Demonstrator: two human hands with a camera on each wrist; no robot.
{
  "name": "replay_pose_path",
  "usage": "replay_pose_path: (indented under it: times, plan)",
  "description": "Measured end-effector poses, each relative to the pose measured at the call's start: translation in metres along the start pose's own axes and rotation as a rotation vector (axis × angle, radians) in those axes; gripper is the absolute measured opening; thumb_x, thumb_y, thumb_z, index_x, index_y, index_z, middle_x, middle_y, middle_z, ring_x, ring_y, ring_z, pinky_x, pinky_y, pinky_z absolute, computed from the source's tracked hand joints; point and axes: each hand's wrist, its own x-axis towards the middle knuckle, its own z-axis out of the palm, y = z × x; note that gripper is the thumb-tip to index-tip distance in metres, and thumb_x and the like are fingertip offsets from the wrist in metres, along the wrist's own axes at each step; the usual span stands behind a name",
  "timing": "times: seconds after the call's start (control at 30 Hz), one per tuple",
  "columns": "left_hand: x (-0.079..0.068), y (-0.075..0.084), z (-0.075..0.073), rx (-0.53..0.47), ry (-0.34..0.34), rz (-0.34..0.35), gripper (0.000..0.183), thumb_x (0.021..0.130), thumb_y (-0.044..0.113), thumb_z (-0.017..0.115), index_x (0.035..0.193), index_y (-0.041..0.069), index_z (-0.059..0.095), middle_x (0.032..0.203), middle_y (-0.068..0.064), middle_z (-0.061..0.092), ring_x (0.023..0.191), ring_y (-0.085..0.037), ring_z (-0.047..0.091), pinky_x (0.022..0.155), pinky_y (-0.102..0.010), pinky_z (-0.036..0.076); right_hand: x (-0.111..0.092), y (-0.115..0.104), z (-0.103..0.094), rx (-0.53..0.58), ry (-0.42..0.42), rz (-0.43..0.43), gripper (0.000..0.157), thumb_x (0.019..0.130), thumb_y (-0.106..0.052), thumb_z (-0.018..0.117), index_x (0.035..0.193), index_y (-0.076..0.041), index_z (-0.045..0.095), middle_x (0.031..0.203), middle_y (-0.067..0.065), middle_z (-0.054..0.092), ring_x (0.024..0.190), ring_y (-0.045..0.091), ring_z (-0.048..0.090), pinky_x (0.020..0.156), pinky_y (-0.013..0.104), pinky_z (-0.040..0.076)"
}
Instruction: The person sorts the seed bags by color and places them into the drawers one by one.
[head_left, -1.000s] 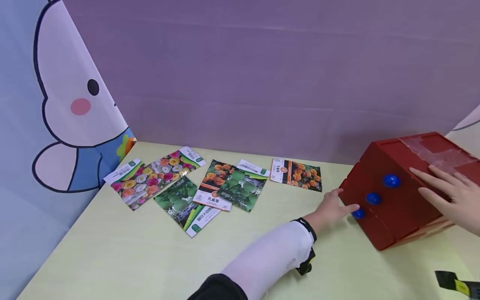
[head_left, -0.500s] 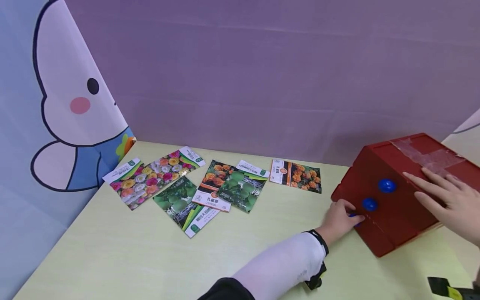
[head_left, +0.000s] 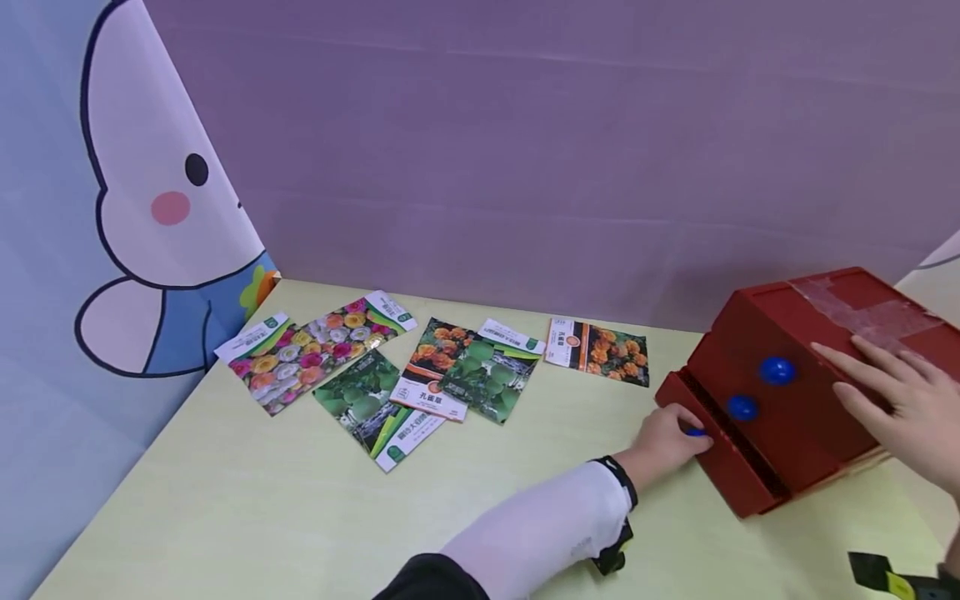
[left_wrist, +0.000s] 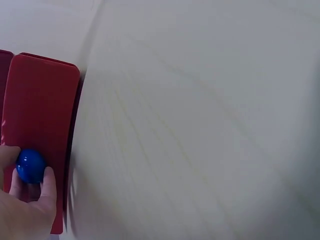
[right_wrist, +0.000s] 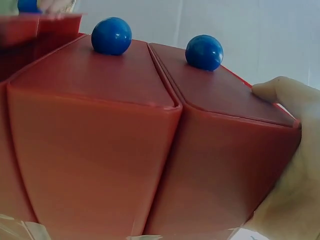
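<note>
A red drawer cabinet with round blue knobs stands at the right in the head view, clear tape across its top. My left hand pinches the knob of the lowest drawer between thumb and fingers. That drawer sits slightly pulled out, with a dark gap behind its front. The two drawers above it are closed, their knobs untouched. My right hand rests on the cabinet's top with fingers straight, and its thumb lies near the front edge in the right wrist view.
Several seed packets lie on the pale table to the left: flower ones, green leafy ones and an orange-flowered one nearest the cabinet. A purple backdrop rises behind the table.
My left hand has gone from reaching with spread fingers to pinching the lowest knob, and the lowest drawer has come out a little. My right hand stays on the top.
</note>
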Motion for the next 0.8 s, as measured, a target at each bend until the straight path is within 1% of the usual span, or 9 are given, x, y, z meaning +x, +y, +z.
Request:
replay_pose_path:
  times: [0.13, 0.27, 0.37, 0.47, 0.6, 0.7, 0.8]
  plan:
    - [-0.006, -0.005, -0.012, 0.002, -0.021, -0.018, 0.016, 0.075, 0.022, 0.075, 0.078, 0.014, 0.062, 0.074, 0.005, 0.056, 0.067, -0.007, 0.047, 0.057, -0.019, 0.041, 0.001, 0.001, 0.001, -0.006, -0.001, 0.000, 0.057, 0.098, -0.038, 0.038, 0.144, -0.008, 0.024, 0.146, 0.035, 0.013, 0.130, 0.055, -0.002, 0.099, 0.075, 0.006]
    - [-0.016, -0.010, -0.027, -0.030, -0.050, -0.035, 0.015, 0.076, 0.019, 0.074, 0.078, 0.012, 0.062, 0.075, 0.004, 0.056, 0.067, -0.007, 0.048, 0.056, -0.020, 0.043, 0.000, 0.001, 0.002, 0.009, 0.011, 0.008, 0.057, 0.098, -0.039, 0.037, 0.144, -0.007, 0.025, 0.146, 0.036, 0.013, 0.130, 0.055, -0.002, 0.099, 0.075, 0.006]
    - [-0.023, -0.013, -0.037, -0.067, -0.066, -0.057, 0.014, 0.076, 0.017, 0.074, 0.079, 0.011, 0.061, 0.076, 0.003, 0.056, 0.066, -0.009, 0.048, 0.054, -0.022, 0.044, -0.001, 0.000, 0.002, 0.029, 0.017, 0.025, 0.058, 0.098, -0.039, 0.036, 0.143, -0.005, 0.025, 0.146, 0.035, 0.011, 0.130, 0.054, -0.004, 0.100, 0.075, 0.005]
    - [-0.029, -0.018, -0.046, -0.091, -0.069, -0.086, 0.015, 0.076, 0.017, 0.074, 0.080, 0.012, 0.061, 0.077, 0.004, 0.055, 0.066, -0.009, 0.048, 0.053, -0.023, 0.045, -0.002, 0.000, 0.002, 0.035, 0.015, 0.030, 0.059, 0.099, -0.039, 0.035, 0.144, -0.003, 0.023, 0.147, 0.035, 0.009, 0.131, 0.052, -0.006, 0.101, 0.073, 0.003]
    - [-0.036, -0.024, -0.058, -0.131, -0.068, -0.123, 0.014, 0.076, 0.015, 0.074, 0.080, 0.011, 0.060, 0.078, 0.003, 0.055, 0.068, -0.010, 0.049, 0.054, -0.025, 0.047, -0.001, 0.001, 0.003, 0.026, 0.022, 0.005, 0.060, 0.099, -0.038, 0.034, 0.145, -0.003, 0.019, 0.147, 0.035, 0.009, 0.133, 0.049, -0.006, 0.104, 0.070, 0.003]
    - [-0.040, -0.029, -0.066, -0.146, -0.072, -0.144, 0.014, 0.076, 0.014, 0.073, 0.080, 0.011, 0.060, 0.078, 0.002, 0.056, 0.069, -0.011, 0.051, 0.056, -0.026, 0.049, 0.000, 0.002, 0.004, 0.030, 0.028, -0.003, 0.059, 0.099, -0.037, 0.035, 0.144, -0.003, 0.020, 0.147, 0.035, 0.010, 0.133, 0.049, -0.005, 0.104, 0.070, 0.003]
    - [-0.044, -0.033, -0.071, -0.143, -0.079, -0.154, 0.014, 0.076, 0.013, 0.073, 0.081, 0.010, 0.060, 0.078, 0.001, 0.056, 0.069, -0.012, 0.051, 0.057, -0.027, 0.051, 0.000, 0.002, 0.006, 0.043, 0.030, -0.001, 0.059, 0.099, -0.037, 0.035, 0.144, -0.002, 0.021, 0.146, 0.035, 0.010, 0.133, 0.050, -0.005, 0.103, 0.071, 0.003]
